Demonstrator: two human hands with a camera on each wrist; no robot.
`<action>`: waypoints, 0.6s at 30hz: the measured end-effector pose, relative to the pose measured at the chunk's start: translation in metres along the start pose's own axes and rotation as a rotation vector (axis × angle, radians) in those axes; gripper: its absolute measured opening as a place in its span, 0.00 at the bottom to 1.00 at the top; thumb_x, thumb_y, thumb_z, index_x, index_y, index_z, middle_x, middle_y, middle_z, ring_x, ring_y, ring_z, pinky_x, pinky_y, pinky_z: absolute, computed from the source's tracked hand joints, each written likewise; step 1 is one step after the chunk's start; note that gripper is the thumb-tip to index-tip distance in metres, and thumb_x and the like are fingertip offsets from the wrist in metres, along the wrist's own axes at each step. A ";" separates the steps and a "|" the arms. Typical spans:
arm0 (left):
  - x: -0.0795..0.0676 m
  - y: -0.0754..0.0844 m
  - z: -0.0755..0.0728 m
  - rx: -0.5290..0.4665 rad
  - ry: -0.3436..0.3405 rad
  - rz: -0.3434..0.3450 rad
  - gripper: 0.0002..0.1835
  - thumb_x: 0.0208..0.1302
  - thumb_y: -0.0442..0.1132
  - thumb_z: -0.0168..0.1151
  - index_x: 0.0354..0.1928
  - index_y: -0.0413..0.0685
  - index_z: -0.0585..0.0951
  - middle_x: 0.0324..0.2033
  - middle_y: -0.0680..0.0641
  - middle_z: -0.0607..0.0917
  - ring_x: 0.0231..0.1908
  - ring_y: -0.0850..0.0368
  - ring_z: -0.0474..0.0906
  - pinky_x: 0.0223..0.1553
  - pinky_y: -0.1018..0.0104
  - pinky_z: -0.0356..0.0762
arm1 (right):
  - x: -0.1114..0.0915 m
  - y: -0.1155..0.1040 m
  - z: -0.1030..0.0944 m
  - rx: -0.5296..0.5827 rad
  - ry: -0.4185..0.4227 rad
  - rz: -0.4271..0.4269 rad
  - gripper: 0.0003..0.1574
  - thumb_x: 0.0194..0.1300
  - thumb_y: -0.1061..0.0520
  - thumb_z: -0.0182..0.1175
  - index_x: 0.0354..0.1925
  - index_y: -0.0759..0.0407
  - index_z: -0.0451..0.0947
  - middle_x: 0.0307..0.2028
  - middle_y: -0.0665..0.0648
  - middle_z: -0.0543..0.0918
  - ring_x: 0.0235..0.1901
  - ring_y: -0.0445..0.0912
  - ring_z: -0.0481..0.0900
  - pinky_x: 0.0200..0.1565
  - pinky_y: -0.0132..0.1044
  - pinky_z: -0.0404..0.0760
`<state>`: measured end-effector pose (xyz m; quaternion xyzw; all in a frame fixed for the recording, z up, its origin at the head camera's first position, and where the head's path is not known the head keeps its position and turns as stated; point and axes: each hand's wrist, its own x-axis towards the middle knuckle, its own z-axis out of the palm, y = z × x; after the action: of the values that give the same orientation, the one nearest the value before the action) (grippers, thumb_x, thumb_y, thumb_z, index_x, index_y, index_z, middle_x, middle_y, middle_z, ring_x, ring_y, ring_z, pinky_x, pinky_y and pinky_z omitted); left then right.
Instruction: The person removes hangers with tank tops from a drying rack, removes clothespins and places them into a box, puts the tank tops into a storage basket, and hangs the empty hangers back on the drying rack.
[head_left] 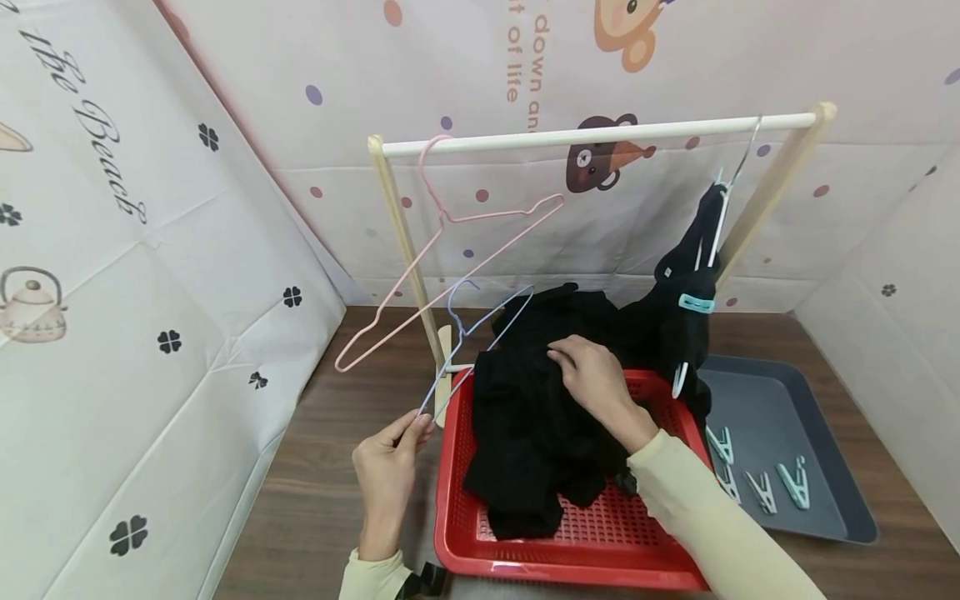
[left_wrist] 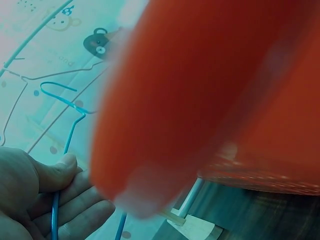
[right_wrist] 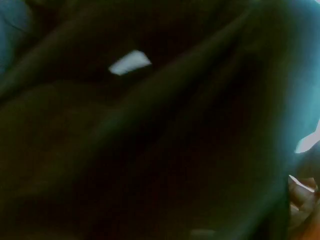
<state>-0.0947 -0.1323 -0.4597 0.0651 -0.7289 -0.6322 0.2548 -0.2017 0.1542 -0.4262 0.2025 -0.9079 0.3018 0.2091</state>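
Note:
Low on the left, my left hand (head_left: 390, 475) pinches one end of a light blue wire hanger (head_left: 462, 334) between thumb and fingers. The hanger's hook points up and away, and its far end reaches the black garment. In the left wrist view the blue hanger (left_wrist: 55, 215) crosses the palm. My right hand (head_left: 596, 379) grips the rumpled black garment (head_left: 525, 425) over the red basket (head_left: 570, 571). Black cloth (right_wrist: 150, 140) fills most of the right wrist view, with a small white patch (right_wrist: 131, 63) on it.
A pink hanger (head_left: 487, 217) hangs from the white rail (head_left: 600, 136) at left. At the right end, black clothing (head_left: 686, 321) hangs from a hanger with a light blue clip (head_left: 696, 303). Several clothespins (head_left: 795, 483) lie in a grey tray (head_left: 765, 387) right of the basket.

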 end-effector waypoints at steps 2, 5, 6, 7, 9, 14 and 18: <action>0.000 0.000 0.000 -0.008 -0.001 -0.001 0.05 0.65 0.24 0.73 0.41 0.28 0.90 0.30 0.38 0.91 0.29 0.59 0.90 0.34 0.67 0.87 | 0.002 -0.005 -0.008 0.025 0.060 -0.014 0.07 0.72 0.65 0.69 0.46 0.65 0.89 0.41 0.60 0.89 0.40 0.56 0.88 0.46 0.55 0.86; 0.000 0.000 -0.001 -0.016 -0.005 0.001 0.05 0.65 0.23 0.72 0.42 0.27 0.90 0.30 0.38 0.91 0.29 0.60 0.90 0.34 0.66 0.87 | 0.002 -0.018 -0.021 0.070 0.118 -0.042 0.06 0.71 0.66 0.69 0.46 0.65 0.89 0.39 0.58 0.89 0.37 0.53 0.87 0.45 0.53 0.86; 0.000 0.000 0.000 -0.016 -0.005 0.004 0.05 0.65 0.23 0.72 0.42 0.27 0.90 0.30 0.38 0.91 0.29 0.60 0.90 0.34 0.66 0.87 | 0.001 -0.022 -0.024 0.088 0.124 -0.053 0.06 0.72 0.67 0.68 0.46 0.64 0.89 0.39 0.57 0.88 0.36 0.51 0.86 0.45 0.51 0.86; 0.000 0.000 0.000 -0.016 -0.005 0.004 0.05 0.65 0.23 0.72 0.41 0.28 0.90 0.30 0.38 0.91 0.29 0.60 0.90 0.34 0.66 0.87 | 0.000 -0.027 -0.028 0.107 0.126 -0.068 0.06 0.72 0.67 0.68 0.46 0.64 0.89 0.39 0.56 0.88 0.36 0.49 0.85 0.45 0.50 0.86; 0.000 0.000 0.000 -0.010 -0.006 0.009 0.05 0.65 0.24 0.73 0.41 0.30 0.91 0.31 0.38 0.91 0.29 0.59 0.90 0.34 0.67 0.86 | -0.002 -0.036 -0.036 0.145 0.123 -0.124 0.07 0.71 0.68 0.68 0.46 0.62 0.88 0.39 0.54 0.88 0.36 0.46 0.84 0.44 0.46 0.86; 0.000 -0.001 0.001 -0.004 -0.007 0.014 0.04 0.66 0.25 0.73 0.41 0.32 0.91 0.31 0.39 0.91 0.29 0.58 0.90 0.34 0.68 0.86 | -0.009 -0.055 -0.047 0.230 -0.017 -0.312 0.11 0.69 0.70 0.69 0.45 0.58 0.88 0.39 0.48 0.86 0.37 0.39 0.81 0.42 0.36 0.82; 0.000 0.000 0.001 -0.001 -0.003 0.019 0.05 0.66 0.25 0.73 0.41 0.31 0.91 0.30 0.39 0.91 0.29 0.58 0.90 0.34 0.68 0.86 | -0.016 -0.061 -0.040 0.210 -0.300 -0.307 0.06 0.74 0.63 0.67 0.43 0.52 0.87 0.37 0.44 0.84 0.34 0.37 0.77 0.39 0.35 0.81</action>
<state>-0.0956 -0.1317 -0.4599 0.0571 -0.7296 -0.6300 0.2597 -0.1480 0.1386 -0.3768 0.4013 -0.8510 0.3256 0.0934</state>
